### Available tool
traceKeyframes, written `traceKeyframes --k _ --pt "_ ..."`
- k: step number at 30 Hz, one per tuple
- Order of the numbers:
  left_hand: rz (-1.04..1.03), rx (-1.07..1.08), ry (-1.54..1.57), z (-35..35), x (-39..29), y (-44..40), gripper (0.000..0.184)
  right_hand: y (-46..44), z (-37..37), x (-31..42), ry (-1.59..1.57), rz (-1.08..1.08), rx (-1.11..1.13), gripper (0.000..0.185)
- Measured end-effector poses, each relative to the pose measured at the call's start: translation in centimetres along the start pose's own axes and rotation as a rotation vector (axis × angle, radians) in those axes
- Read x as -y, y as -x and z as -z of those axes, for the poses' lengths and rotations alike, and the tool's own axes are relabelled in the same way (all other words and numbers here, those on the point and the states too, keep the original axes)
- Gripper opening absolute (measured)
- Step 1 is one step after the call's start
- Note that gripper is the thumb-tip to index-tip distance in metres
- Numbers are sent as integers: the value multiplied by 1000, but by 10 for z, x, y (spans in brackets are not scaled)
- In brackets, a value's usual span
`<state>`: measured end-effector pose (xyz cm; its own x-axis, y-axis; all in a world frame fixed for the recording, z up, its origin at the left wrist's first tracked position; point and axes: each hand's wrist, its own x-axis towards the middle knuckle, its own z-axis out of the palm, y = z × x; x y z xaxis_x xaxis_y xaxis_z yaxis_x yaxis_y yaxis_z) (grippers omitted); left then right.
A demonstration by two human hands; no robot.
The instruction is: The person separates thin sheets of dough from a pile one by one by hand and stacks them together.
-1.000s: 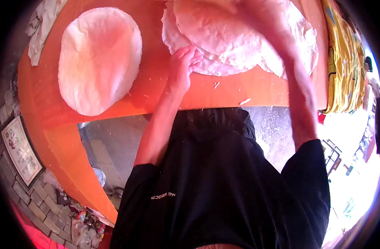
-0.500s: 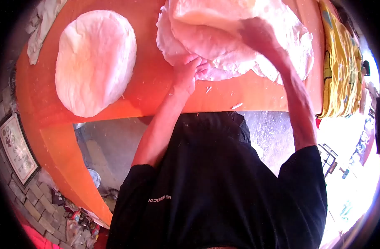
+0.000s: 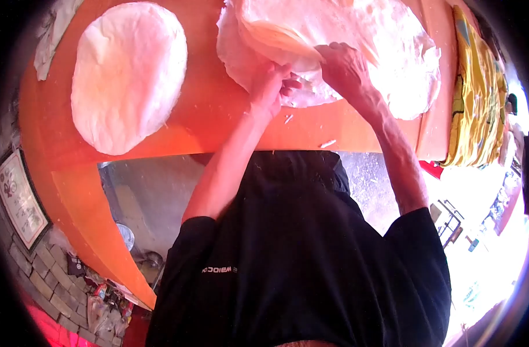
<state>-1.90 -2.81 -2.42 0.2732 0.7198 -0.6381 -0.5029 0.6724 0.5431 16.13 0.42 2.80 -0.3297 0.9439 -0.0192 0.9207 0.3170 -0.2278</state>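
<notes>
On the orange table lies a pile of soft, thin white sheets [image 3: 391,52] with ragged edges; I cannot make out their material. My right hand [image 3: 346,66] is closed on a raised fold of the top sheet [image 3: 282,37]. To its left, my left hand [image 3: 271,89] has its fingers curled at the near edge of the same sheet, partly hidden by the wrist and glare. A separate oval white sheet [image 3: 128,78] lies flat at the left, touched by neither hand.
The orange table [image 3: 212,124] has small white scraps [image 3: 328,143] near its front edge. Yellow folded cloth [image 3: 478,98] lies at the right, a white cloth [image 3: 53,40] at the far left. A framed picture [image 3: 23,196] stands below on the left.
My right hand has moved left and toward me, drawing the fold of the top sheet back. My left hand has shifted slightly right and up. The view has moved a little.
</notes>
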Motion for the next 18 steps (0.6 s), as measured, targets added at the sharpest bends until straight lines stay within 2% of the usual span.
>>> traceKeyframes --k 4,8,12,14,15,16,17,18 --pt "-2 52 -63 -11 -15 0 18 -12 7 12 -31 -26 62 14" --pt "27 122 -6 -7 -13 -7 22 12 2 29 -152 96 -198 17" --pt "4 115 109 -17 -10 0 28 0 -14 19 -51 53 -249 19" --pt "-18 140 107 -12 -8 2 29 -14 -22 3 67 60 -98 16" --pt "-43 169 106 -10 -8 0 29 -26 -31 -19 136 92 -129 15" --pt "-38 170 108 -8 -6 1 29 -32 8 -18 476 134 -143 13" --pt "-37 105 42 -5 -3 2 29 -45 57 -10 656 -51 61 9" --pt "-38 40 -26 -3 -2 2 28 -44 86 -17 656 -50 66 9"
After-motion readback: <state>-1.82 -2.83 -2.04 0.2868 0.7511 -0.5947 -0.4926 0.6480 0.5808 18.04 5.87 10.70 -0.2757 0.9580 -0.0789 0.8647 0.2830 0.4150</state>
